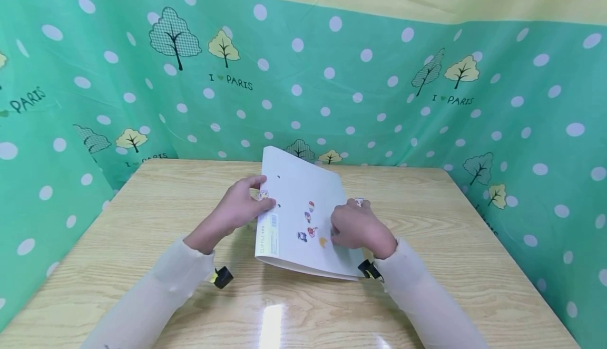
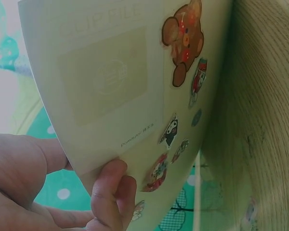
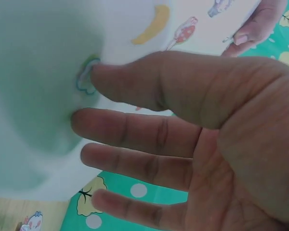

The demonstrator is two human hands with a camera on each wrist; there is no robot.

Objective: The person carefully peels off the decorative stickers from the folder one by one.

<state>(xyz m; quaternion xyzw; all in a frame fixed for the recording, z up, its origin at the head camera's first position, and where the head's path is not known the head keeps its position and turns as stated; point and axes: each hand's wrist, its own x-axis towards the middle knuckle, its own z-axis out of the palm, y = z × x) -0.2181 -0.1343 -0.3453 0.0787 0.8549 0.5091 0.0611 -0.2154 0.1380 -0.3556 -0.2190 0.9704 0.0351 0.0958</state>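
Observation:
A white clip file [image 1: 303, 180] stands tilted up off the wooden table, several small cartoon stickers on its cover. My left hand [image 1: 242, 201] grips it by the left edge, near a sticker there; the left wrist view shows the fingers around that edge. On the face in that view are a brown bear sticker [image 2: 185, 41] and several smaller ones. My right hand [image 1: 358, 225] is against the cover's right part. In the right wrist view its thumb tip touches a small blue-outlined sticker [image 3: 88, 77], the other fingers stretched out. Close by is a yellow banana-shaped sticker [image 3: 154, 25].
The wooden table [image 1: 166, 196] extends around the file. Another small sticker [image 3: 32, 222] lies beyond the file's edge in the right wrist view. A green dotted curtain [image 1: 294, 75] hangs behind the table and along both sides.

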